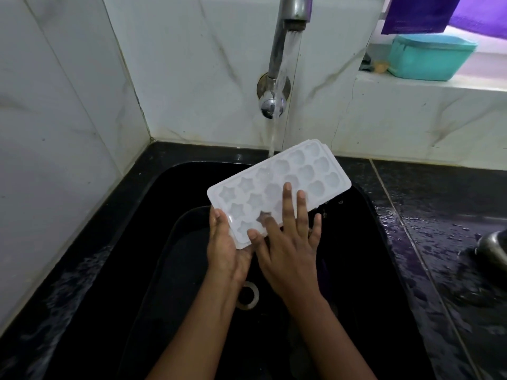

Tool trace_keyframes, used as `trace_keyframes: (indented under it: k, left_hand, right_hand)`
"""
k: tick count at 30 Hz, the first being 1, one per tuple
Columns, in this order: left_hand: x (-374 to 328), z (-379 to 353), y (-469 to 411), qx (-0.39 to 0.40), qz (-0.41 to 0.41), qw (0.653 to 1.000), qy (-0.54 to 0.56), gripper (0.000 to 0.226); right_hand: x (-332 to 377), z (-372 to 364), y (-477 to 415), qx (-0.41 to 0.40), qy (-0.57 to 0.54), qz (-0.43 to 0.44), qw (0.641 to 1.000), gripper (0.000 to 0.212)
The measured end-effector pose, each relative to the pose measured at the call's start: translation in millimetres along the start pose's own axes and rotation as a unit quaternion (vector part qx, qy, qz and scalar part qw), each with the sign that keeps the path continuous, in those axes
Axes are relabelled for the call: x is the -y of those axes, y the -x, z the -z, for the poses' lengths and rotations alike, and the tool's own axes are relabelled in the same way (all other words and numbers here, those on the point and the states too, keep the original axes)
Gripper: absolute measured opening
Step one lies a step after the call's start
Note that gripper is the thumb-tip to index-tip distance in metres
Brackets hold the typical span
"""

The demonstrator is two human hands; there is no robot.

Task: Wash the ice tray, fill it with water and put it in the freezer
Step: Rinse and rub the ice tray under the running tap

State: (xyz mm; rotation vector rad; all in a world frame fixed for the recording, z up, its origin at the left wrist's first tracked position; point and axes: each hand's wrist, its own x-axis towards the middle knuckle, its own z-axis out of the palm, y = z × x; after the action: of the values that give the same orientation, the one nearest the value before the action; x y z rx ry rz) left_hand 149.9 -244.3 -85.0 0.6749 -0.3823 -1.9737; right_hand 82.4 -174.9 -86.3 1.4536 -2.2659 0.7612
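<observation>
The ice tray [301,171] was tipped just below the tap [293,12], over the black sink [370,242]. Its high end was nearest the tap, so the water [274,133] could hit it, run down the cups and drip off. The left grip [225,242] held the corner farthest from the tap, palm under it and thumb on the edge, likely to keep it steady. The right grip [288,248] was wide, with its fingers flat and spread on the cups, probably to rub them clean. Washing seemed to be the step in hand. Filling had not begun.
</observation>
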Motion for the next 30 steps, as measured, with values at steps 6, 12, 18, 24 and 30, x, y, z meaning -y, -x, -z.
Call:
trace_keyframes:
  k: [6,12,18,24,30]
  left_hand:
    - [5.7,2.2,-2.1,0.002,0.005,1.0,-0.006,0.032]
    - [5.4,5.9,-7.4,-0.005,0.003,1.0,0.014,0.034]
    - [4.2,3.6,-9.5,-0.02,0.001,1.0,0.005,0.034]
    - [5.1,6.2,-8.8,0.005,-0.018,1.0,-0.024,0.034]
    - [4.2,9.6,-12.5,-0.025,0.002,0.999,-0.025,0.031]
  right_hand:
    - [-5.6,-0.5,-1.4,0.0,0.009,-0.025,1.0,0.062]
    - [-10.4,-2.8,-2.7,0.036,-0.019,0.0,0.999,0.049]
    - [0.1,-7.0,2.8,0.035,0.022,0.004,0.999,0.054]
    - [-8.9,-6.4,-1.0,0.018,0.031,-0.002,0.999,0.049]
    - [-8.6,-4.7,-4.8,0.098,-0.04,0.006,0.994,0.067]
